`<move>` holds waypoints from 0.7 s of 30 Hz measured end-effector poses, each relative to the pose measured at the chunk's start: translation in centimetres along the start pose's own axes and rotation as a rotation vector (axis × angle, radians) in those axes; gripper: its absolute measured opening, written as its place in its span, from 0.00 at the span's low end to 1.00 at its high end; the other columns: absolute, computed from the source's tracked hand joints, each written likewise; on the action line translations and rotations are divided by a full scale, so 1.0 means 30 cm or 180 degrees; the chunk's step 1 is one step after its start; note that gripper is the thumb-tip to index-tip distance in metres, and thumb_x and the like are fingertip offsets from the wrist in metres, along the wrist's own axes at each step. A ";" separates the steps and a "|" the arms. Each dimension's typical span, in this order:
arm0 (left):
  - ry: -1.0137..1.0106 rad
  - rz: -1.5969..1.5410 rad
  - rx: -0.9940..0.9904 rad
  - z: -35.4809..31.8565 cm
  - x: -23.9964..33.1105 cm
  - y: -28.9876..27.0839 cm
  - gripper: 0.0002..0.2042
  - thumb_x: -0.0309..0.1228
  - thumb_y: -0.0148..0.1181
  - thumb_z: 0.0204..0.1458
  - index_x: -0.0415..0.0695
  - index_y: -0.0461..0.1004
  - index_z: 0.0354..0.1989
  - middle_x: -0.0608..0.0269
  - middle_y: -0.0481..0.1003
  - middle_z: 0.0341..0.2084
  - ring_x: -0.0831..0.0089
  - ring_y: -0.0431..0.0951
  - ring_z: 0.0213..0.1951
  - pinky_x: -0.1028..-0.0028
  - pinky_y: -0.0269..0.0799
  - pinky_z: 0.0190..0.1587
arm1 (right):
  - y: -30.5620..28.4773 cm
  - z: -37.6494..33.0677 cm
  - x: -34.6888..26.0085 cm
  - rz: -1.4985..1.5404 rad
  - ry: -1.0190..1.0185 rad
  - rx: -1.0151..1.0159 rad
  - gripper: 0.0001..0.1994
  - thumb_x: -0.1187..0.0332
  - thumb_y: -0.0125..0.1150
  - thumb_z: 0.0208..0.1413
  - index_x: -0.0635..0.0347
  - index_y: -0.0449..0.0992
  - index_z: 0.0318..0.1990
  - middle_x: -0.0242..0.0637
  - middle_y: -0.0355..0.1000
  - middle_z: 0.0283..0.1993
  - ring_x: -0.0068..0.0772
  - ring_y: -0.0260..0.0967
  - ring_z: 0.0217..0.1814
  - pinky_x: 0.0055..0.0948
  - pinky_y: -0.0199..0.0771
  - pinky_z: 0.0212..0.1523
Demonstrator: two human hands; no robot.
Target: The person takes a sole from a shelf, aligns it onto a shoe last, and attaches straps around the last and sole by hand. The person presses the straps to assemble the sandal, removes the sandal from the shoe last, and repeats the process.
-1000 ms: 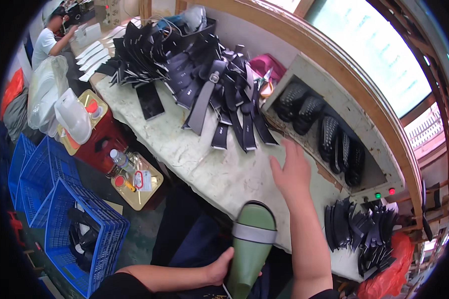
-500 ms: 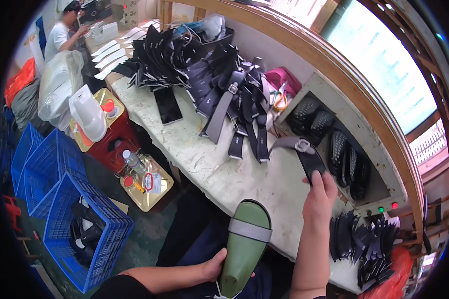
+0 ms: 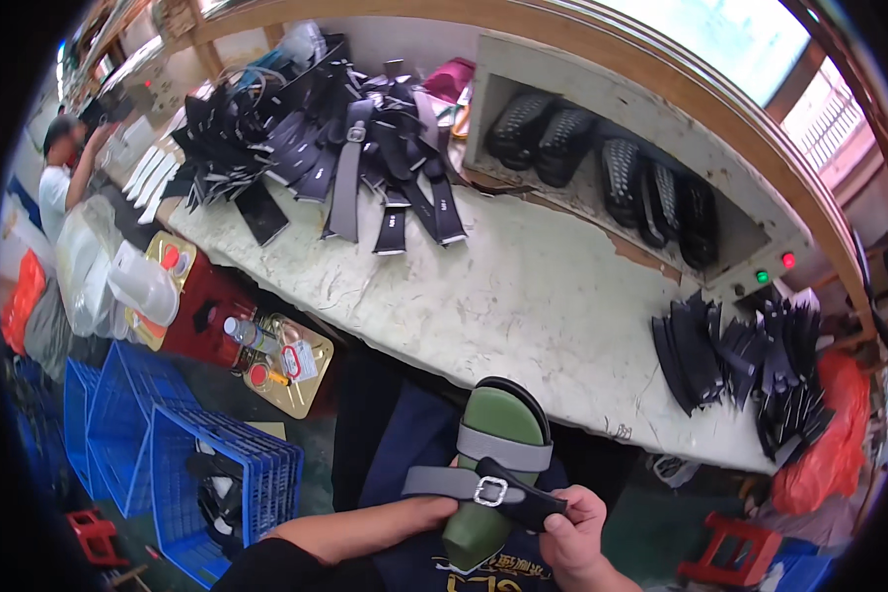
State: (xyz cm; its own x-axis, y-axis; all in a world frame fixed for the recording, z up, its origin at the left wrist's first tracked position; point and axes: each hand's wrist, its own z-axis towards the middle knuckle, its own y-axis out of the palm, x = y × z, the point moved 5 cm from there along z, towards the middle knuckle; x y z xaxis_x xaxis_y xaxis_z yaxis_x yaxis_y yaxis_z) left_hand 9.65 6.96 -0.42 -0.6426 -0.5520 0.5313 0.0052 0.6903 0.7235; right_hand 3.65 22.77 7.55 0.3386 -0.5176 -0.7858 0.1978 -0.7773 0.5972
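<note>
Hands meet low in the head view, over the person's lap, just in front of the near edge of the worktop [image 3: 523, 296]. Left hand [image 3: 419, 513] comes from the lower left with the forearm and has its grip closed on the lower part of a green sandal sole [image 3: 498, 464], which points with its toe up toward the worktop. Right hand [image 3: 577, 528] is beside it on the right, and its grip pinches the dark end of a strap with a silver buckle [image 3: 488, 490]. This strap lies across the sole, grey on the left part and black on the right part. A second grey strap [image 3: 503, 449] crosses the sole a little higher, nearer to the toe.

On the worktop, far to the left, a big pile of black and grey straps [image 3: 335, 148] is spread. At the right end stands another bunch of black pieces [image 3: 740, 355]. Behind the worktop, an open box-like machine [image 3: 602, 148] holds dark soles in a row, with one green and one red lamp on its front. On the floor at the left are blue plastic crates [image 3: 158, 444], and a plastic bottle [image 3: 247, 335] lies on a golden tray. Another person [image 3: 64, 178] stands far at the upper left
</note>
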 end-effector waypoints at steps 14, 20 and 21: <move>-0.0020 -0.0225 0.0080 -0.094 0.098 -0.016 0.66 0.76 0.63 0.30 0.43 0.45 0.74 0.49 0.68 0.59 0.57 0.69 0.62 0.60 0.64 0.65 | 0.087 -0.092 0.012 -0.2729 0.0400 -0.0867 0.07 0.71 0.58 0.62 0.66 0.73 0.38 0.35 0.69 0.29 0.28 0.67 0.30 0.28 0.69 0.35; 0.0612 -0.0970 -0.1019 -0.036 0.092 -0.024 0.63 0.60 0.75 0.31 0.46 0.44 0.74 0.49 0.70 0.53 0.49 0.71 0.58 0.51 0.65 0.63 | 0.121 -0.083 0.021 -0.2583 -0.0365 -0.1306 0.06 0.71 0.57 0.61 0.65 0.72 0.36 0.40 0.66 0.30 0.39 0.66 0.32 0.34 0.68 0.36; 0.0529 -0.0943 -0.0980 -0.034 0.084 -0.025 0.63 0.60 0.75 0.31 0.46 0.44 0.74 0.49 0.70 0.53 0.49 0.71 0.58 0.51 0.65 0.63 | 0.124 -0.085 0.023 -0.2570 -0.0438 -0.1386 0.06 0.70 0.57 0.61 0.65 0.72 0.35 0.40 0.65 0.30 0.41 0.65 0.32 0.35 0.68 0.36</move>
State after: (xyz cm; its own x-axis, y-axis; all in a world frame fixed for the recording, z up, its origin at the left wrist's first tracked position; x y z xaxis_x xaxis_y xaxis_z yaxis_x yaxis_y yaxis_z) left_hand 8.81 4.57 0.84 -0.5192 -0.7896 0.3270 0.0832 0.3341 0.9389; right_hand 6.97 20.44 9.65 -0.1589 0.0628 -0.9853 0.6636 -0.7321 -0.1537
